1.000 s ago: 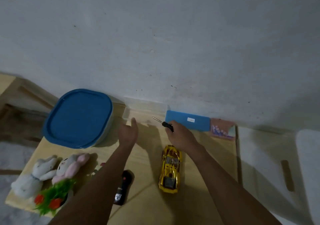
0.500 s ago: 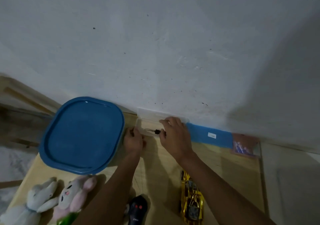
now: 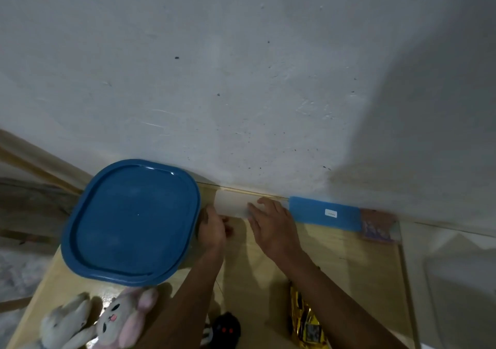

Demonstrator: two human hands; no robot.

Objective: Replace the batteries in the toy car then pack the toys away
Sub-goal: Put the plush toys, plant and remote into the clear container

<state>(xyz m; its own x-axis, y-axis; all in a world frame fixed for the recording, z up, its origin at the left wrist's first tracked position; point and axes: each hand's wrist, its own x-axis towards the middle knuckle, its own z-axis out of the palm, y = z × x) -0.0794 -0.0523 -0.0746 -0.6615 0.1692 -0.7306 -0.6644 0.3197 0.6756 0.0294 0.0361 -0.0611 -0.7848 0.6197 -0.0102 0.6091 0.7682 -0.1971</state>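
1. R hand (image 3: 271, 230): fingers (image 3: 264, 202) spread, fairly straight, lying flat on top of the clear case (image 3: 230, 205). Nothing pinched. Looks like it's pressing the lid down (my read).
2. L hand (image 3: 213, 227): at the case's left-front corner, fingers curled under and hidden. Can't tell if it grips the case or only steadies it.
3. Case: long axis runs along the wall, blue-lidded tub (image 3: 131, 222) to its left, flat blue box (image 3: 322, 213) to its right.
4. Toy car (image 3: 308, 324): well apart from the case, on the person's side and a bit right. Its long axis is crosswise to the case's, and it's partly cut off by the frame edge.
5. Car sits just beside the R forearm, so R is the nearer hand. Next reach is prob a pull-back from the case.
6. Remote (image 3: 226, 330) and plush bunny (image 3: 120, 319): near side of the case, to the left.
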